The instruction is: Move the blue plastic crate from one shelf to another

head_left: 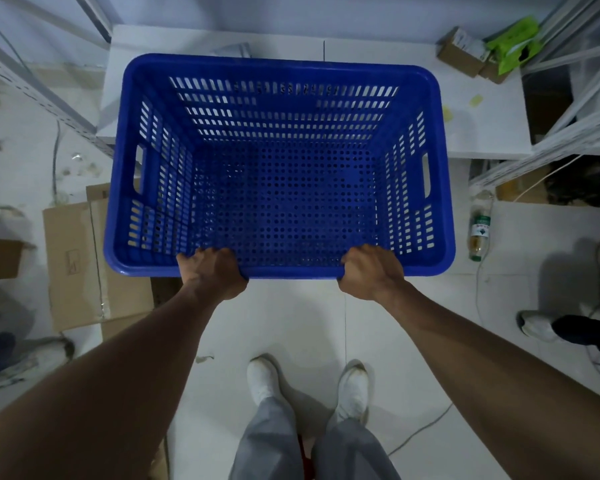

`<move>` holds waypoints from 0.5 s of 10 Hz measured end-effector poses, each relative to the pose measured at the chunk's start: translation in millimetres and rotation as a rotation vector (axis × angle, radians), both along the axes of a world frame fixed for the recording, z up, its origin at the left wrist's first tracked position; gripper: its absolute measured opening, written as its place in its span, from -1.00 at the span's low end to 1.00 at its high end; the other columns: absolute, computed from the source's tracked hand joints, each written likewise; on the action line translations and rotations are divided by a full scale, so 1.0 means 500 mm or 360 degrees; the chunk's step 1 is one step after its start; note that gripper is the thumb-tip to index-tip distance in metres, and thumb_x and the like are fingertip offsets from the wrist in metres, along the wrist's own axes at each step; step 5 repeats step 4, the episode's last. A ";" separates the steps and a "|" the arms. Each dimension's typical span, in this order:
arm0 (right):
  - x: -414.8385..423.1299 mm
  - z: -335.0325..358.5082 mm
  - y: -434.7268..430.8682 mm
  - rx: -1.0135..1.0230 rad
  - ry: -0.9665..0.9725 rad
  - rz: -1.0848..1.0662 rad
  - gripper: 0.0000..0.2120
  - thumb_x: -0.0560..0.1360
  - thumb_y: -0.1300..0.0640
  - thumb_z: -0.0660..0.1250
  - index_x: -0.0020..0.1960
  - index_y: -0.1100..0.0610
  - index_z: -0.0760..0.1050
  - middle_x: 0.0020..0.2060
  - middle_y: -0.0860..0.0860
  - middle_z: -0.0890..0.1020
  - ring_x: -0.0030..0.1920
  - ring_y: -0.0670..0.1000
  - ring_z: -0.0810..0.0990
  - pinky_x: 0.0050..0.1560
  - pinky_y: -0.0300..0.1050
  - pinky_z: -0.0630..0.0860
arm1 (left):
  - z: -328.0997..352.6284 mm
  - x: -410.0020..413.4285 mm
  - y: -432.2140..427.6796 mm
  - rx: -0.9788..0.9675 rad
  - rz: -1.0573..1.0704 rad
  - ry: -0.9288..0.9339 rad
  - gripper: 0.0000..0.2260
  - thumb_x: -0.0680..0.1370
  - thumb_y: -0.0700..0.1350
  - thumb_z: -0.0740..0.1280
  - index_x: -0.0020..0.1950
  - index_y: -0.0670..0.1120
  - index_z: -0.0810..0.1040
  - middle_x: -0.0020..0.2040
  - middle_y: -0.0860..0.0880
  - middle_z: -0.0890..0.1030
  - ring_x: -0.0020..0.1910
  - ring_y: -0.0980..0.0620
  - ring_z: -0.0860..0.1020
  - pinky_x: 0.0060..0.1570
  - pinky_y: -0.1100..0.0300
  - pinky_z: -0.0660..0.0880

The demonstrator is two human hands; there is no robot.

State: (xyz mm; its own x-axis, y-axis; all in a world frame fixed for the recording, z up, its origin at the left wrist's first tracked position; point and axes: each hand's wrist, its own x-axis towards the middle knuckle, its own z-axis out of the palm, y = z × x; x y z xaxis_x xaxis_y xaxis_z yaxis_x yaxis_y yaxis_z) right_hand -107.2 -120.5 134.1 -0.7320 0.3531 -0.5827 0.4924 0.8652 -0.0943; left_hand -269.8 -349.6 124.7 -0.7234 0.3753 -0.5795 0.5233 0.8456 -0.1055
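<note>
An empty blue plastic crate [281, 188] with perforated walls and floor fills the middle of the head view. Its far half hangs over a low white shelf board [471, 112], its near half over the floor. My left hand [212, 271] grips the near rim left of centre, fingers curled inside. Gripping the same rim right of centre is my right hand [369, 273]. Both arms are stretched forward. Whether the crate's bottom touches the shelf is hidden.
Small cardboard boxes [463, 50] and a green packet [515, 43] sit at the shelf's back right. Metal rack uprights [39, 95] flank both sides. Flattened cardboard [80, 265] lies on the floor left, a bottle [479, 230] right. Another person's shoe [537, 325] stands at right.
</note>
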 end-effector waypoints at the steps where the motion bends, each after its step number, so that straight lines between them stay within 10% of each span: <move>1: 0.003 0.004 -0.006 0.0013 0.0004 -0.0037 -0.79 0.42 0.04 0.35 -0.32 0.05 0.38 -0.32 0.00 0.58 -0.31 0.09 0.54 -0.30 -0.12 0.37 | 0.003 0.001 0.000 -0.0008 0.0030 -0.0013 -0.69 0.39 0.21 0.25 0.05 0.14 0.57 -0.05 0.07 0.60 0.12 -0.07 0.50 0.24 -0.16 0.30; 2: 0.005 0.003 -0.004 -0.0044 0.0039 -0.0025 -0.90 0.45 0.04 0.40 -0.08 0.06 0.59 -0.14 0.02 0.66 -0.10 0.11 0.64 -0.21 -0.08 0.48 | 0.011 0.005 0.005 -0.0023 0.0049 -0.0022 -0.76 0.39 0.15 0.28 -0.01 0.11 0.57 -0.12 0.08 0.59 0.06 -0.05 0.51 0.24 -0.16 0.31; 3: 0.010 0.038 -0.008 -0.0255 0.0115 -0.0075 -0.46 0.42 0.10 0.53 0.37 0.05 0.53 0.28 0.01 0.59 0.27 0.10 0.53 0.30 0.07 0.46 | 0.028 0.013 0.010 -0.0032 0.0096 0.0011 -0.82 0.39 0.08 0.30 -0.08 0.07 0.58 -0.17 0.07 0.59 -0.01 -0.04 0.52 0.21 -0.12 0.32; 5: 0.023 0.143 -0.006 -0.0652 0.0597 -0.0656 -0.44 0.41 0.05 0.59 0.38 -0.03 0.53 0.30 -0.11 0.58 0.29 -0.06 0.53 0.35 -0.03 0.46 | 0.032 0.015 0.014 0.0008 0.0079 0.0065 -0.86 0.38 0.03 0.29 -0.13 0.04 0.57 -0.21 0.06 0.59 -0.04 -0.04 0.54 0.17 -0.09 0.33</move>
